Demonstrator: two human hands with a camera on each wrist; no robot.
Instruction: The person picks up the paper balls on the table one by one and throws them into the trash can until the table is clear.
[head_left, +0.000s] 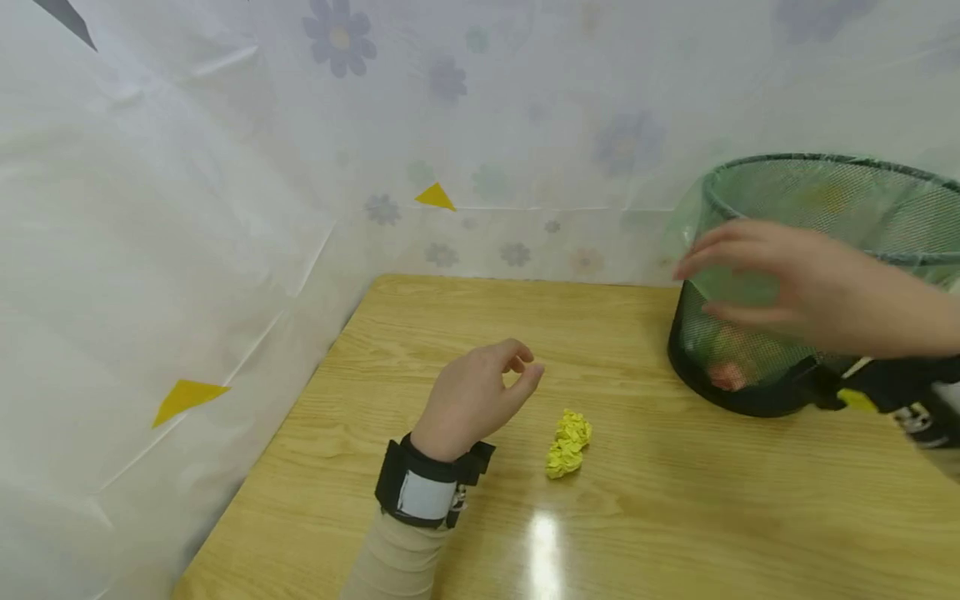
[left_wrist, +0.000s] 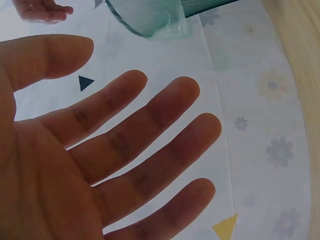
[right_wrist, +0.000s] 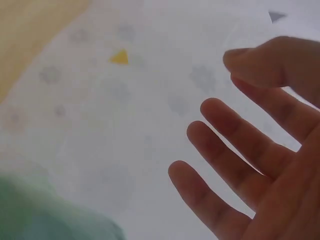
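Crumpled yellow paper, seemingly in two lumps side by side, lies on the wooden table. Up and to its left hovers the left hand, its fingers loosely bent and holding nothing. In the left wrist view that hand's fingers spread apart with a bare palm. The right hand, blurred, is in front of the mesh wastebasket, overlapping its rim in the head view. Nothing sits between its relaxed fingers in the right wrist view.
A green plastic bag lines the dark wastebasket at the table's back right; reddish and yellowish scraps show through the mesh. White flowered sheeting hangs behind the table and along its left side, with yellow triangles stuck on it.
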